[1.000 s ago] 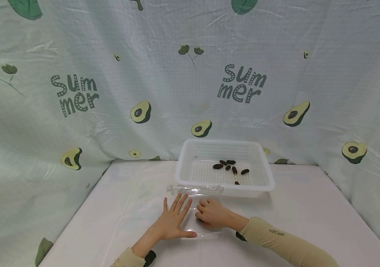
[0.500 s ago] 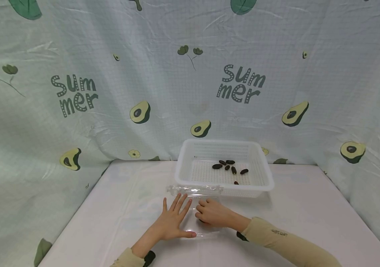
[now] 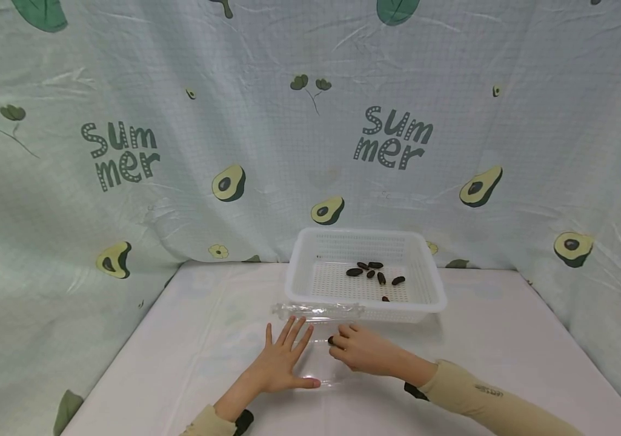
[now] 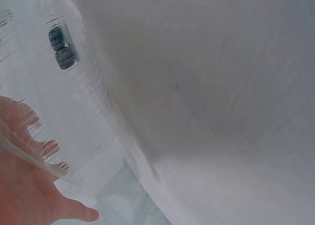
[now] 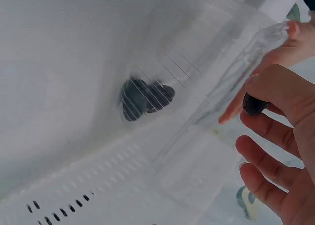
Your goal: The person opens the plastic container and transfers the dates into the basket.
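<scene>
My left hand lies with its fingers spread at the left side of a clear plastic box. In the left wrist view, fingers of the left hand show through the clear wall. Above the box, my right hand pinches a small dark oval fruit, like a date, between thumb and index finger; the other fingers are loosely bent. Two more dark fruits touch each other, seen through clear plastic in the right wrist view. Dark shapes also show through it in the left wrist view.
Just behind the box stands a white perforated basket with several dark oval fruits in it. The clear lid-like edge lies against its front. A white cloth covers the table, and a printed curtain hangs behind.
My right hand has moved slightly right, away from the left hand, and a dark fruit now shows at its fingertips. The left hand stays in place.
</scene>
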Available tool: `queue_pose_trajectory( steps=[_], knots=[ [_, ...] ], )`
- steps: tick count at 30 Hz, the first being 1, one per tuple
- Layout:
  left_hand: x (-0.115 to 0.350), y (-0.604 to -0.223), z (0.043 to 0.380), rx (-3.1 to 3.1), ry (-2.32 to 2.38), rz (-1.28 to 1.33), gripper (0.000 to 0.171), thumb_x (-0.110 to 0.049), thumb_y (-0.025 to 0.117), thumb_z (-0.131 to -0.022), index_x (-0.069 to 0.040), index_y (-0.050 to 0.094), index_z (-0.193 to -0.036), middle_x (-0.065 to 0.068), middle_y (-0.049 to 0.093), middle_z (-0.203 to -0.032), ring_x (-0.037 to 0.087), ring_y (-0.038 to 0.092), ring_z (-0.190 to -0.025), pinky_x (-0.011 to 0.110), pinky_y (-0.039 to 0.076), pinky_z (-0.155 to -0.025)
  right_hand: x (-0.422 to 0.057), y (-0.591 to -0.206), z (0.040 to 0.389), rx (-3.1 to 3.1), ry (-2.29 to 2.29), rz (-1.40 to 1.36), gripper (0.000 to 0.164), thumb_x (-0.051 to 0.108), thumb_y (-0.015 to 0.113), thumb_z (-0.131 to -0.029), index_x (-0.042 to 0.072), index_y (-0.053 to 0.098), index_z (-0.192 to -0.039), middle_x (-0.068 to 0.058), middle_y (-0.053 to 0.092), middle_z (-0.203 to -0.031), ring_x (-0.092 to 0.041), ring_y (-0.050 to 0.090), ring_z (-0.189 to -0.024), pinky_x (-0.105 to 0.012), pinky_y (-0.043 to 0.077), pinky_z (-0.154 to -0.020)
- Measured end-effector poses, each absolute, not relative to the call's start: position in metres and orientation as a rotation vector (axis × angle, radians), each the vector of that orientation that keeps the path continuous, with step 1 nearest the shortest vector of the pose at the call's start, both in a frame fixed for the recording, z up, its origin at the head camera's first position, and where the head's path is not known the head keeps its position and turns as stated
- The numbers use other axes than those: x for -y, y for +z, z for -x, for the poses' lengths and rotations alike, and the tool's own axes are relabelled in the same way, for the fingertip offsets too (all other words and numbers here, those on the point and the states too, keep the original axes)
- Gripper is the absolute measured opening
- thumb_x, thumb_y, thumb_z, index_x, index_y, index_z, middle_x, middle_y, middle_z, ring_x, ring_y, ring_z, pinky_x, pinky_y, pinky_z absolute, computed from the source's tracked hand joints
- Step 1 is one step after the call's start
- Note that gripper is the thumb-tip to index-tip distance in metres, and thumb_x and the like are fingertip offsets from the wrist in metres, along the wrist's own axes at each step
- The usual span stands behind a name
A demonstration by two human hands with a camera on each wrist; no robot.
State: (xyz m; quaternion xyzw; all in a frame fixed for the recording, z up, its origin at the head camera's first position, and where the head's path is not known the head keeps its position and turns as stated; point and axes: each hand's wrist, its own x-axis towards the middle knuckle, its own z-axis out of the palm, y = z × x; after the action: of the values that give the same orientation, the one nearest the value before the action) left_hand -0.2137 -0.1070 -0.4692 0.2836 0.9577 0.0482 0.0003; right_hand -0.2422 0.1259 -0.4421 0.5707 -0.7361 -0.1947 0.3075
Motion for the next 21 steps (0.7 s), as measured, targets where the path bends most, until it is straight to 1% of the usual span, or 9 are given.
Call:
queue_pose_trajectory(
  steps=[7, 9, 12, 15, 16, 17, 18, 19, 21],
  knots=[
    [0.107, -0.471, 0.216, -3.012, 0.132, -0.889, 0.100, -0.075, 0.042, -0.072, -0.014, 0.012, -0.145, 0.009, 0.002, -0.152, 0.031, 0.001, -0.139, 0.069, 0.010, -0.097, -0.152, -0.421, 0.229, 1.984, -0.445, -1.522, 0.025, 0.028, 0.070, -0.074, 0.022, 0.056, -0.094, 0.010, 0.052, -0.082, -0.009, 0.041, -0.075, -0.021, 0.037, -0.067],
    [0.107, -0.472, 0.216, -3.014, 0.124, -0.887, 0.100, -0.076, 0.042, -0.072, -0.014, 0.012, -0.145, 0.009, 0.002, -0.152, 0.032, 0.001, -0.139, 0.069, 0.010, -0.097, -0.159, -0.415, 0.227, 2.002, -0.442, -1.511, 0.025, 0.024, 0.070, -0.075, 0.021, 0.055, -0.096, 0.010, 0.051, -0.082, -0.009, 0.040, -0.075, -0.021, 0.036, -0.066],
    [0.108, -0.473, 0.217, -3.026, 0.110, -0.896, 0.100, -0.076, 0.041, -0.072, -0.014, 0.013, -0.145, 0.009, 0.002, -0.152, 0.032, 0.001, -0.139, 0.069, 0.011, -0.097, -0.172, -0.406, 0.226, 2.022, -0.445, -1.486, 0.031, 0.024, 0.071, -0.073, 0.020, 0.053, -0.099, 0.008, 0.051, -0.083, -0.010, 0.040, -0.076, -0.022, 0.035, -0.065],
    [0.108, -0.473, 0.217, -3.032, 0.105, -0.902, 0.100, -0.076, 0.041, -0.072, -0.014, 0.012, -0.145, 0.010, 0.002, -0.152, 0.033, 0.001, -0.139, 0.069, 0.011, -0.096, -0.185, -0.400, 0.227, 2.001, -0.428, -1.452, 0.009, 0.016, 0.049, -0.089, 0.019, 0.051, -0.097, 0.006, 0.049, -0.083, -0.011, 0.040, -0.075, -0.022, 0.034, -0.064],
    [0.108, -0.473, 0.217, -3.030, 0.109, -0.902, 0.100, -0.076, 0.041, -0.072, -0.014, 0.012, -0.145, 0.010, 0.002, -0.152, 0.032, 0.001, -0.139, 0.069, 0.011, -0.096, -0.190, -0.399, 0.229, 1.996, -0.413, -1.440, 0.013, 0.015, 0.039, -0.092, 0.019, 0.051, -0.097, 0.006, 0.049, -0.082, -0.012, 0.039, -0.074, -0.022, 0.034, -0.063],
    [0.108, -0.473, 0.217, -3.028, 0.113, -0.902, 0.100, -0.076, 0.041, -0.072, -0.014, 0.012, -0.145, 0.010, 0.002, -0.152, 0.032, 0.001, -0.139, 0.069, 0.011, -0.096, -0.195, -0.397, 0.230, 1.993, -0.399, -1.428, 0.021, 0.015, 0.029, -0.094, 0.019, 0.050, -0.095, 0.006, 0.048, -0.082, -0.012, 0.039, -0.074, -0.022, 0.035, -0.063],
    [0.107, -0.473, 0.217, -3.027, 0.118, -0.902, 0.100, -0.076, 0.041, -0.072, -0.014, 0.012, -0.145, 0.010, 0.002, -0.152, 0.032, 0.001, -0.139, 0.069, 0.011, -0.096, -0.200, -0.395, 0.232, 1.991, -0.386, -1.418, 0.027, 0.014, 0.024, -0.094, 0.018, 0.050, -0.095, 0.006, 0.048, -0.081, -0.012, 0.040, -0.074, -0.022, 0.035, -0.062],
    [0.107, -0.474, 0.217, -3.026, 0.120, -0.901, 0.100, -0.076, 0.041, -0.072, -0.014, 0.013, -0.145, 0.010, 0.002, -0.152, 0.032, 0.001, -0.139, 0.069, 0.011, -0.096, -0.205, -0.393, 0.234, 1.994, -0.370, -1.409, 0.026, 0.013, 0.025, -0.093, 0.018, 0.050, -0.094, 0.005, 0.048, -0.081, -0.012, 0.040, -0.073, -0.022, 0.036, -0.062],
    [0.107, -0.474, 0.217, -3.023, 0.126, -0.902, 0.100, -0.076, 0.042, -0.072, -0.013, 0.013, -0.144, 0.010, 0.003, -0.152, 0.032, 0.001, -0.139, 0.069, 0.011, -0.096, -0.213, -0.388, 0.237, 2.013, -0.349, -1.385, 0.007, 0.015, 0.046, -0.088, 0.017, 0.051, -0.093, 0.004, 0.049, -0.081, -0.013, 0.042, -0.074, -0.024, 0.039, -0.062]
  ],
)
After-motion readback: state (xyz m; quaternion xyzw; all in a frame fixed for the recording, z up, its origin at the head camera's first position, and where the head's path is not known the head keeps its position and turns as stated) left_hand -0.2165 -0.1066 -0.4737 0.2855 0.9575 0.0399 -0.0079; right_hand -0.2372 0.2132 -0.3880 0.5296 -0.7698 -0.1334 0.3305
